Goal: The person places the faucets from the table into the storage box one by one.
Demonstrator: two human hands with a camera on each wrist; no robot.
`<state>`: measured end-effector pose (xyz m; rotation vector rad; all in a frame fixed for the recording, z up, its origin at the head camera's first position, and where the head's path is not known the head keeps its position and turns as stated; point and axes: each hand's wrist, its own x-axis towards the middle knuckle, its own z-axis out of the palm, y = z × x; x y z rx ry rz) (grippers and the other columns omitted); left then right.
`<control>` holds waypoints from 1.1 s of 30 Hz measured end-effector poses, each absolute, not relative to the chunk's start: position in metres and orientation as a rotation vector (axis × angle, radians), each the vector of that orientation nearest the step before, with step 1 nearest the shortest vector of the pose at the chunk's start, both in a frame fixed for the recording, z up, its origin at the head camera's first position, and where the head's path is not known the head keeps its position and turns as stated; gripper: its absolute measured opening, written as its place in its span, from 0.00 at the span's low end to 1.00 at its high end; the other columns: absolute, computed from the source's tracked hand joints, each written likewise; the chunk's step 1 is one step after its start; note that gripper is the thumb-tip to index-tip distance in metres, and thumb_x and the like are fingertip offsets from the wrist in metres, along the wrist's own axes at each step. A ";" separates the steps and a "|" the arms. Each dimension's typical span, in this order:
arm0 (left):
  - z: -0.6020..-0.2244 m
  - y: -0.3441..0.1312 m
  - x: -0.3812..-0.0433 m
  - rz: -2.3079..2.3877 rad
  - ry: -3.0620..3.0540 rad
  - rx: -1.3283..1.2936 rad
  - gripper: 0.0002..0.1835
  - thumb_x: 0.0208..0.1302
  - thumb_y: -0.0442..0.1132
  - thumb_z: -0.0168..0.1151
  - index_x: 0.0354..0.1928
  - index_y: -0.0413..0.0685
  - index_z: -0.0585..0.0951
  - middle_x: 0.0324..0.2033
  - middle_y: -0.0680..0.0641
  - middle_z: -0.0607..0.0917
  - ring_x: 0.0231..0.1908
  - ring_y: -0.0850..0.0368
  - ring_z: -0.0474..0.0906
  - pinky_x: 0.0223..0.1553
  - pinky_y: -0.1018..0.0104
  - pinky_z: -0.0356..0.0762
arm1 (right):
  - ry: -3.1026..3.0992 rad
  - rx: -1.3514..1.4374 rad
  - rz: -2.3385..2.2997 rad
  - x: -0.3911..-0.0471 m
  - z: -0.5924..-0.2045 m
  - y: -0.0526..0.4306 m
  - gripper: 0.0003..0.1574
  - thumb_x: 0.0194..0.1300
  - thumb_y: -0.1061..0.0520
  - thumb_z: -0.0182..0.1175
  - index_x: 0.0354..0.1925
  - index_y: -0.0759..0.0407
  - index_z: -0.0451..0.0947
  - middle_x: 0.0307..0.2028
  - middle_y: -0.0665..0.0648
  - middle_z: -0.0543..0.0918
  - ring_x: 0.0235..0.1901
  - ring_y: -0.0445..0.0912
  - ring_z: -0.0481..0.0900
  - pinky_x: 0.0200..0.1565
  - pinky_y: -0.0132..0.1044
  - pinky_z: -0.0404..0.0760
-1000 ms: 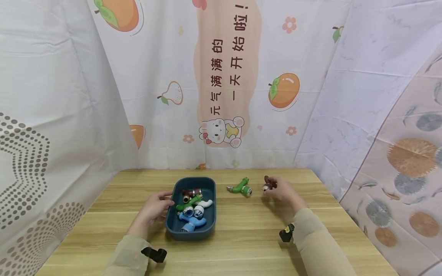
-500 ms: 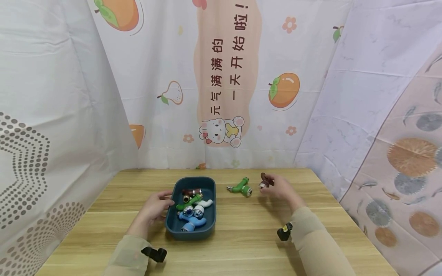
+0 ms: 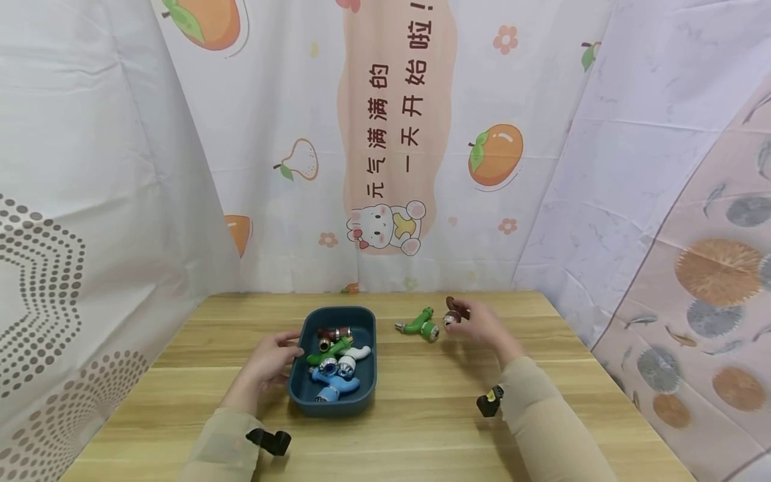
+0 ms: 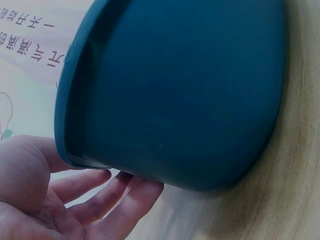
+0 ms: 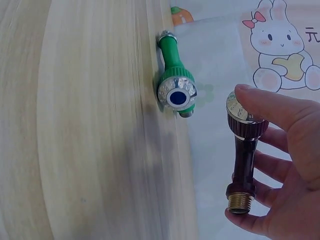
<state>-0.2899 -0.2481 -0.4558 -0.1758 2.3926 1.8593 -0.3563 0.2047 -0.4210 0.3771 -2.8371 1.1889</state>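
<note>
In the right wrist view a dark brown faucet [image 5: 244, 160] with a ribbed, silver-capped knob and a threaded brass end is held by my right hand [image 5: 292, 155], thumb on the cap and fingers behind the body. My right hand [image 3: 482, 327] is at the right of the table in the head view. A green faucet [image 3: 419, 326] lies just left of it. My left hand [image 3: 271, 361] grips the left rim of a dark teal bin [image 3: 332, 410], thumb at the rim and fingers [image 4: 135, 200] against the outer wall.
Inside the bin lie several faucets: a brown faucet [image 3: 340, 333], a green faucet [image 3: 319, 357], a white faucet [image 3: 359, 353] and a blue faucet [image 3: 343, 383]. The wooden table [image 3: 421, 428] ends at a printed curtain [image 3: 289, 221] behind, with more cloth on both sides.
My right hand has moved left with the brown faucet, toward the green faucet on the table. My left hand and the bin have stayed in place.
</note>
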 end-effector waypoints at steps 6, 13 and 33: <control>-0.454 -0.248 -0.290 1.840 2.407 -0.173 0.28 0.72 0.33 0.56 0.72 0.40 0.69 0.60 0.30 0.76 0.55 0.35 0.77 0.34 0.45 0.86 | -2.846 0.379 1.158 -0.357 -0.419 0.197 0.46 0.57 0.56 0.75 0.70 0.64 0.70 0.63 0.71 0.76 0.62 0.65 0.74 0.63 0.57 0.72; -0.453 -0.248 -0.289 1.826 2.422 -0.172 0.28 0.72 0.32 0.56 0.72 0.40 0.69 0.59 0.31 0.76 0.55 0.34 0.76 0.34 0.45 0.86 | -2.844 0.415 1.150 -0.357 -0.417 0.188 0.47 0.57 0.55 0.76 0.71 0.65 0.69 0.65 0.71 0.75 0.63 0.65 0.73 0.64 0.56 0.71; -0.453 -0.248 -0.289 1.851 2.397 -0.171 0.28 0.70 0.32 0.57 0.72 0.40 0.69 0.59 0.30 0.76 0.55 0.34 0.76 0.34 0.46 0.86 | -2.818 0.521 1.098 -0.356 -0.409 0.156 0.46 0.55 0.54 0.78 0.69 0.60 0.73 0.63 0.64 0.78 0.62 0.60 0.76 0.64 0.53 0.72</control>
